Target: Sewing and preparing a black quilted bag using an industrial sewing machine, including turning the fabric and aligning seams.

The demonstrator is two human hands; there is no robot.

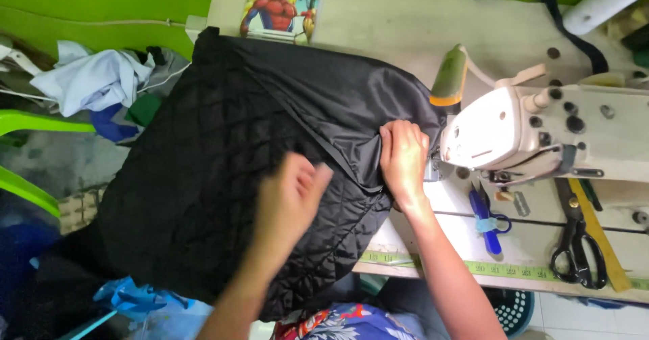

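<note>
On the black quilted fabric (223, 178), right hand (403, 157) presses with flat fingers; blurred left hand (289, 198) fingers unclear.

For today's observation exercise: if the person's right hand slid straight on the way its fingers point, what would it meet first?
The right hand lies on the black quilted fabric, fingers pointing away from the person. More fabric comes first, then probably the bare table top; depth is unclear.

My left hand (289, 195) shows only as a blur, so I cannot tell how its fingers lie on the black quilted fabric (223, 157). The fabric covers the table's (405, 29) left half, and my right hand (403, 159) hides the needle area (the presser foot too). The sewing machine (541, 134) is cut off at the right edge.
</note>
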